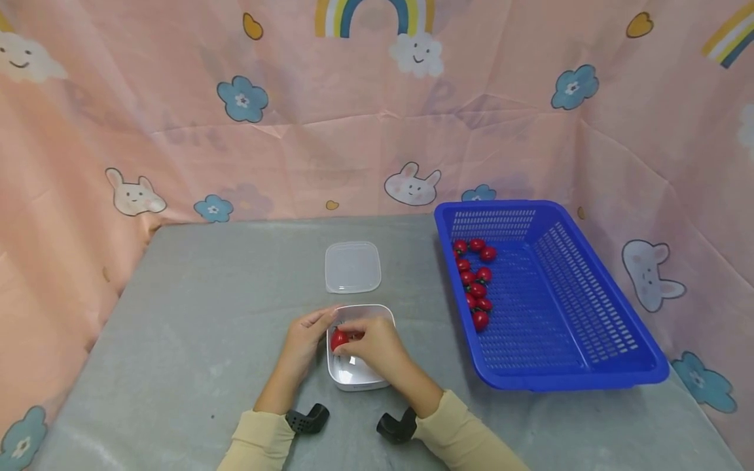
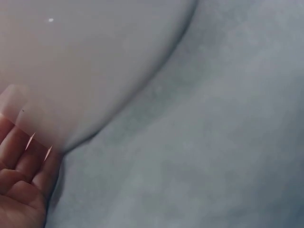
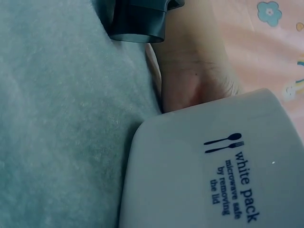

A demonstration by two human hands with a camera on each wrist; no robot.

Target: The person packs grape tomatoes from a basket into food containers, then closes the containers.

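A white plastic container (image 1: 359,376) stands open on the table near its front, in the head view. My left hand (image 1: 302,343) holds its left side, thumb at the rim; in the left wrist view the fingers (image 2: 28,154) lie against the pale wall. Inside the container, my right hand (image 1: 379,343) pinches a red cherry tomato (image 1: 338,339) between thumb and fingers, close to the left wall. The right hand covers part of the container's inside. In the right wrist view the container's printed wall (image 3: 190,152) fills the lower right, with a wrist (image 3: 194,71) behind it.
A clear, square lid (image 1: 353,267) lies flat just behind the container. To the right is a blue plastic basket (image 1: 574,379), with several cherry tomatoes (image 1: 477,290) along its left side. Black wrist mounts (image 1: 309,418) sit at both cuffs. Patterned pink cloth (image 1: 330,150) hangs around the table.
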